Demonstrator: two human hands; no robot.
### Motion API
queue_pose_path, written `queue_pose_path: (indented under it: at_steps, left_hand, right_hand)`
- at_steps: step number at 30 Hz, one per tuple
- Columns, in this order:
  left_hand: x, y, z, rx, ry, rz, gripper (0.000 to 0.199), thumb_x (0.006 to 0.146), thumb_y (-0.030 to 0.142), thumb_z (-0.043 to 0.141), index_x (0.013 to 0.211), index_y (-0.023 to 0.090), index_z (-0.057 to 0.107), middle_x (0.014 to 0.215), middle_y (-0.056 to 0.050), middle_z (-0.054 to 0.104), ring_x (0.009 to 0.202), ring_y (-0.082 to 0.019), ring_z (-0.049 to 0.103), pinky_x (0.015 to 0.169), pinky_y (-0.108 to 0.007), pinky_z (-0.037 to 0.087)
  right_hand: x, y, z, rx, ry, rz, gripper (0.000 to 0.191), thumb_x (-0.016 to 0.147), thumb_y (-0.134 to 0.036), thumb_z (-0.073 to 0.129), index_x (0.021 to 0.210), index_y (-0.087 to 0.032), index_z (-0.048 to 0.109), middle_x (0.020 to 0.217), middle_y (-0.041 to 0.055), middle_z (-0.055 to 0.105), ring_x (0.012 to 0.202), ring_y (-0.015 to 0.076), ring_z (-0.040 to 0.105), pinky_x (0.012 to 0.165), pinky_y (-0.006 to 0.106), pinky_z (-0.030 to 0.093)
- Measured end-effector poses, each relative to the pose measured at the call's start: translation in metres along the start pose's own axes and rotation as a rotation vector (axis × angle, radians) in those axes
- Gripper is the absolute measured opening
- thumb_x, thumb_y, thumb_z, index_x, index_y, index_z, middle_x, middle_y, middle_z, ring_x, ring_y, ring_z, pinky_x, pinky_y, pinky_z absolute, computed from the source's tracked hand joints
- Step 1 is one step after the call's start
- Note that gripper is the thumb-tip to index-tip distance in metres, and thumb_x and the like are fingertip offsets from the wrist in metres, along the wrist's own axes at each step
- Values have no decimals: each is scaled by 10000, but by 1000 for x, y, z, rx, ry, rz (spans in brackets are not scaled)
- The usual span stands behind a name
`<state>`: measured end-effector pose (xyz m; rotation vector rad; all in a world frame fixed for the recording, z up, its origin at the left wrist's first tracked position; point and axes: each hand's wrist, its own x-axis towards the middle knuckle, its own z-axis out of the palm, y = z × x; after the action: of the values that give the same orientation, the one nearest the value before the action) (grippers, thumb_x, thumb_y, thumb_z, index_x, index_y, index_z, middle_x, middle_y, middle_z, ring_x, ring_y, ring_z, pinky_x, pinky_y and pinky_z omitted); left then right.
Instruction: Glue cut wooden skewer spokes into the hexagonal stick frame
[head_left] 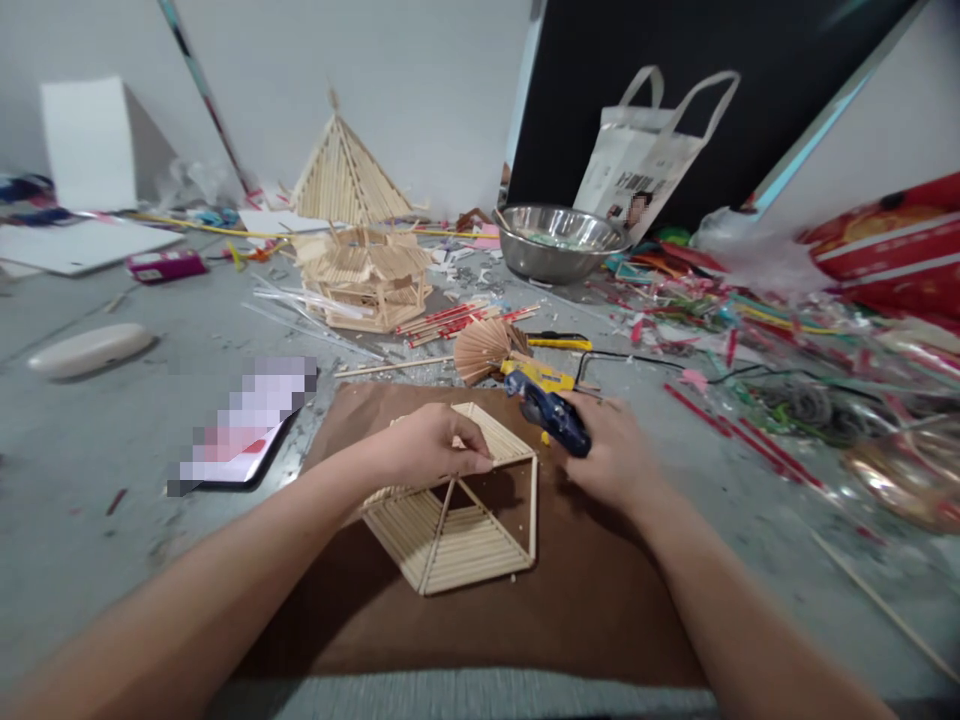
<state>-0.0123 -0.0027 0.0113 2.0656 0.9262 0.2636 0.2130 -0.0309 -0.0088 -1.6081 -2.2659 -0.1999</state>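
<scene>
On a brown sheet (pixel 352 625) lies a six-sided frame (pixel 480 560) of thin pale wooden sticks, with spokes meeting near its centre. Several of its sections are filled with rows of sticks; the right one is bare. My left hand (pixel 431 445) reaches over the frame, thumb and forefinger pinched on a stick by its centre. My right hand (pixel 611 450) is wrapped around a dark blue hand tool (pixel 555 412), which looks like cutters; its far end points left. Just behind that tool lies a yellow glue gun (pixel 551 377) with a black cord, partly covered.
Farther back stand a stick pavilion (pixel 367 285) and a pointed stick roof (pixel 352 175). Around them are red-tipped sticks (pixel 442 322), a pleated brown fan shape (pixel 484 350), a yellow cutter knife (pixel 559 342) and a metal bowl (pixel 559 255). A phone (pixel 251 430) lies left; plastic scraps (pixel 795 370) crowd the right.
</scene>
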Motion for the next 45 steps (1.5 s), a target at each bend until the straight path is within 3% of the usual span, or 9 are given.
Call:
queue_pose_path:
  at_steps: [8,13,37,45]
  left_hand:
    - [4,-2,5,-335,122,182,231,746,301,454,704,115,586,674,-5,574,631,-84,498,613,-197,391]
    - [4,-3,7,-463,146,199,206,745,278,465,728,111,584,644,7,548,620,-74,479,614,-199,389]
    - [4,1,13,-429,225,122,236,744,299,450,661,107,559,614,7,530,570,-64,448,545,-168,359]
    - [2,1,13,-325,276,113,227,734,286,447,633,112,550,585,15,493,551,-66,427,519,-174,349]
  right_hand:
    - [-1,-12,-4,106,-42,-104,408,595,-243,498,994,-175,448,917,67,585,850,210,506,805,350,259]
    - [0,-17,-5,122,-95,-102,405,598,-259,511,987,-168,448,928,70,581,864,211,501,809,351,241]
    - [-1,-17,-5,94,-118,-82,403,596,-239,503,986,-149,464,919,75,584,839,212,507,775,340,266]
    - [-1,-18,-8,78,-171,-63,368,609,-255,495,964,-158,480,905,58,591,798,195,509,730,308,283]
